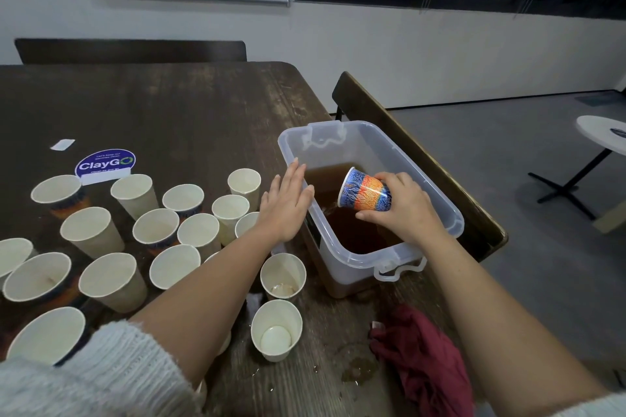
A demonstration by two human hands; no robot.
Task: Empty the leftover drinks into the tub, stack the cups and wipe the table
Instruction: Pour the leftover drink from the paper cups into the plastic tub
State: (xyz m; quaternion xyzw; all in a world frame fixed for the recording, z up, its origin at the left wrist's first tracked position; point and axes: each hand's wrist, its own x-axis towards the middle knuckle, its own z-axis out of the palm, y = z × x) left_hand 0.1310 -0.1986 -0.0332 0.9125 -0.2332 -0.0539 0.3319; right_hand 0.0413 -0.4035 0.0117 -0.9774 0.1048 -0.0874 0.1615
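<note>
A clear plastic tub (450, 213) holding brown liquid stands at the table's right edge. My right hand (403, 203) grips a blue and orange patterned paper cup (364, 191), tipped on its side over the tub, with brown drink running out of its rim. My left hand (286, 201) rests flat against the tub's left rim, fingers straight. Several white-lined paper cups (159, 227) stand upright on the dark wooden table (176, 112) to the left. One cup (283, 276) near the tub holds some leftover drink.
A dark red cloth (423, 355) lies crumpled near the front right, beside a small brown spill (359, 371). A ClayGo sign (105, 164) stands behind the cups. A bench back (423, 159) runs along the tub's right side. A white side table (603, 132) is far right.
</note>
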